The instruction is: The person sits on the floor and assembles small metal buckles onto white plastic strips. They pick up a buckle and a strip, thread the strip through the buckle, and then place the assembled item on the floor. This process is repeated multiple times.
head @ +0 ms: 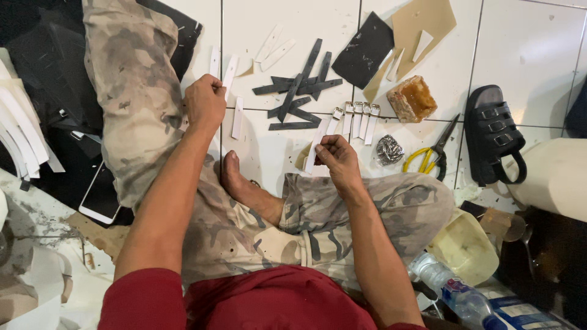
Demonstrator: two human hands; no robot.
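Right hand (335, 157) pinches a white strap (315, 148) between its fingertips, just at six o'clock of the row of buckled straps (358, 118). Left hand (205, 101) is clenched on another white strip (229, 72). Yellow scissors (433, 154) lie at three o'clock.

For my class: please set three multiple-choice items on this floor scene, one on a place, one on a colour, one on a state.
1. Where do the scissors lie?
A. on the tiled floor, beside the black sandal
B. on the person's lap
C. on the phone

2. What colour are the scissor handles?
A. red
B. yellow
C. blue

3. What is the right hand doing?
A. resting flat and open
B. pinching a white strip
C. gripping the bottle

Answers: 1 A, they lie on a tile left of the sandal. 2 B, the loops are yellow. 3 B, its fingers close on the strip.
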